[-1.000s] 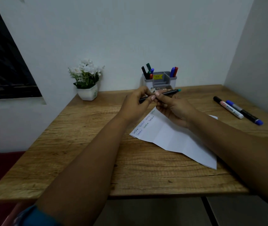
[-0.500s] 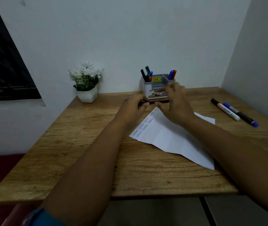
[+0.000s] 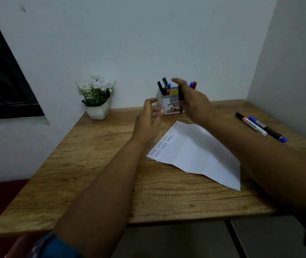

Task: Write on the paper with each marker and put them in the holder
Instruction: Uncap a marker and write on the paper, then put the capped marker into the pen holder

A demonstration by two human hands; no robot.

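Head view: the right hand (image 3: 191, 101), raised in front of the holder (image 3: 172, 101), grips a dark marker (image 3: 181, 98) held roughly upright, its lower end level with the holder's front face; motion blur hides the fingertip positions. The left hand (image 3: 148, 123) hovers over the worktop (image 3: 96, 164) just left of the holder, fingers loosely curled and gripping nothing. The holder stands at the back of the worktop against the wall, with several markers upright in its left compartment (image 3: 164, 86) and a blue and a red one (image 3: 193, 85) at its right. The paper (image 3: 200, 153) lies flat near the middle, handwritten lines along its left edge. Two more markers (image 3: 260, 128) lie side by side, touching, at the right of the worktop, well apart from the paper. A potted plant (image 3: 97, 97) sits at the back left.
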